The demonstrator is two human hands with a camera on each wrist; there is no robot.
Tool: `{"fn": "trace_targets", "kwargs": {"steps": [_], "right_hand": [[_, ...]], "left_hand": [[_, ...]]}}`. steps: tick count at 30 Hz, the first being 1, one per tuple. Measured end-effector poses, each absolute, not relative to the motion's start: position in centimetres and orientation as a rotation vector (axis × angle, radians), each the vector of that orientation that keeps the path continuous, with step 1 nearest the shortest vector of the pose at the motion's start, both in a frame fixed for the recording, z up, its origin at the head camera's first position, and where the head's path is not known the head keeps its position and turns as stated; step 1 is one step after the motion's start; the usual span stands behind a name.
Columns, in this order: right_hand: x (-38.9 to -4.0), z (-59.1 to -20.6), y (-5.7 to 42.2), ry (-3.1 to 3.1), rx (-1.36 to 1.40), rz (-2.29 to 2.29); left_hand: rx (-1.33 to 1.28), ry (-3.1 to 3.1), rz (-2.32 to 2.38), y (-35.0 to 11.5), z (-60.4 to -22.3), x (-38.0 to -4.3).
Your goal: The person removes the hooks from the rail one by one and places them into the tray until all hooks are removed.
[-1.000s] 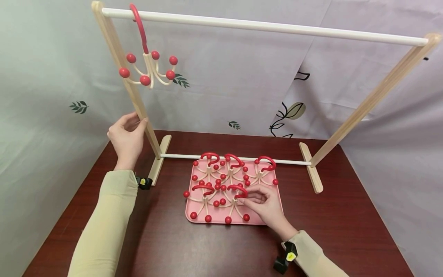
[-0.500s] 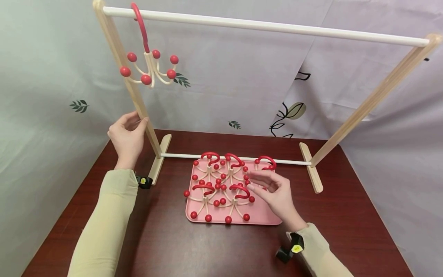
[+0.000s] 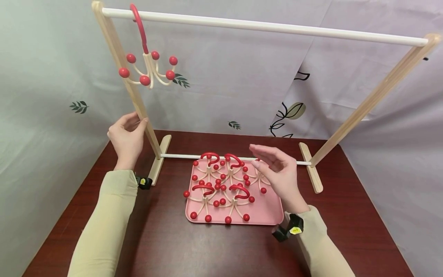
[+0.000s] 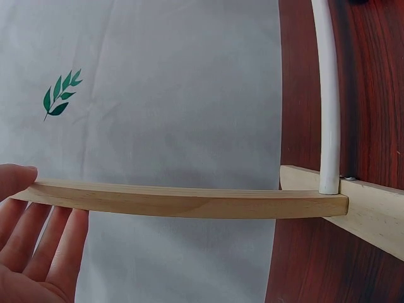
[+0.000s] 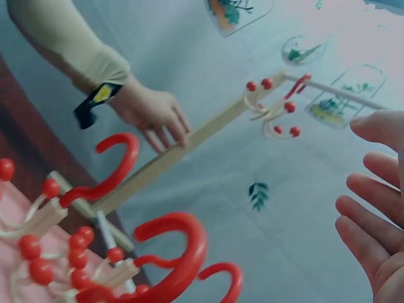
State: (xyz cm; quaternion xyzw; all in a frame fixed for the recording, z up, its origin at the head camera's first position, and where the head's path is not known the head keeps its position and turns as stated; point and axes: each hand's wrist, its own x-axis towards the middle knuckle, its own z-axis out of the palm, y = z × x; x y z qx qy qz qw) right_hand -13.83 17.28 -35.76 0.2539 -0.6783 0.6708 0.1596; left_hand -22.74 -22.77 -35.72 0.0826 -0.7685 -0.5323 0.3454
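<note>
My left hand [image 3: 127, 136] pinches the left wooden post [image 4: 189, 201] of a rack, thumb on one side and fingers on the other. From the white top bar [image 3: 263, 27] hangs a multi-armed hanger [image 3: 149, 66] with a red hook and red ball tips. Several similar hangers stand on a pink tray [image 3: 268, 211], red hooks upward. Over the tray's back right corner, my right hand [image 3: 281, 175] has its fingers extended and holds nothing. It partly covers the back right hanger [image 3: 257, 177]. In the right wrist view a red hook [image 5: 192, 246] looms close, apart from the hand.
A white lower bar [image 3: 180, 156] runs behind the tray between the rack's wooden feet [image 3: 310, 167]. The right wooden post [image 3: 373, 96] slants up on the far side. Pale leaf-printed cloth [image 3: 221, 77] hangs behind the dark red-brown table [image 3: 194, 250].
My right hand has left the hook of the front right hanger, moving back and to the right, its fingers spreading. The left hand stays on the post.
</note>
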Motion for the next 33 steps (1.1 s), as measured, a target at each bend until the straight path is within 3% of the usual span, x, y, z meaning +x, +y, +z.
{"fn": "trace_targets", "kwargs": {"steps": [11, 20, 33], "right_hand": [[-16.4, -32.4, 15.0, -1.812, 0.884, 1.887], [-18.2, -26.4, 11.4, -1.733, 1.058, 1.793], [-20.3, -18.7, 4.7, -1.852, 0.87, 2.003]], "left_hand": [[0.215, -1.997, -1.379, -22.8, -35.7, -22.7], [0.219, -2.008, -1.363, -22.8, -35.8, -22.7], [0.222, -2.004, -1.384, -22.9, -35.7, -22.8]]}}
